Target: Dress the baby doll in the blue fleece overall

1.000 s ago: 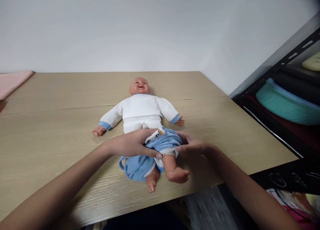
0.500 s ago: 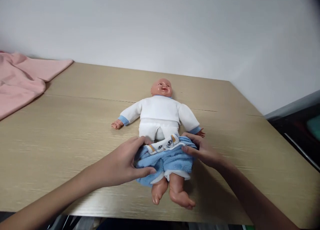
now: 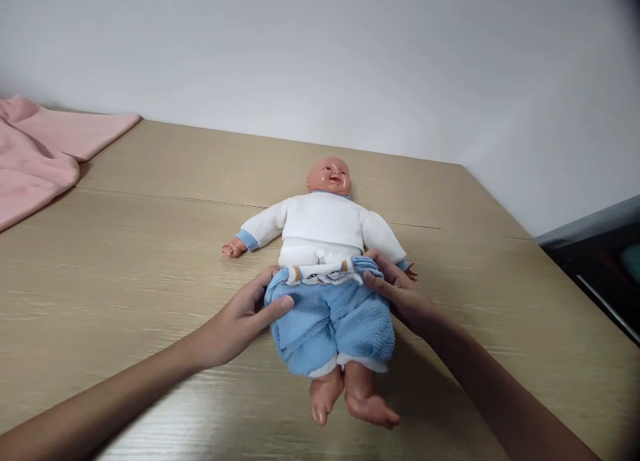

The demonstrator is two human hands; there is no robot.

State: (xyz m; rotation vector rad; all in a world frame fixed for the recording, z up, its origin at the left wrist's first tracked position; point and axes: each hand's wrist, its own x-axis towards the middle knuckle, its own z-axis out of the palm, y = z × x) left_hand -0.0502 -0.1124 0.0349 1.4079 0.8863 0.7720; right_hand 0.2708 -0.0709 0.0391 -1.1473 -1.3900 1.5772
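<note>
A baby doll [image 3: 323, 221] lies on its back, head away from me, in a white top with blue cuffs. Blue fleecy pants [image 3: 330, 321] with white leg hems cover its legs up to the hips, leaving the feet bare. The patterned waistband sits just below the doll's white lower body. My left hand [image 3: 255, 304] grips the pants at the left of the waist, thumb on the front and fingers tucked behind. On the other side, my right hand [image 3: 397, 287] pinches the waistband between thumb and fingers.
The doll rests on a light wooden table [image 3: 165, 267] that meets a white wall [image 3: 320, 61] at the back. A pink cloth [image 3: 40, 157] is bunched at the far left. Beyond the table's right edge stands a dark object [image 3: 590, 267].
Both hands have drawn the pants' waistband upward, from the doll's thighs to its hips. The pants' legs now look straighter and less bunched.
</note>
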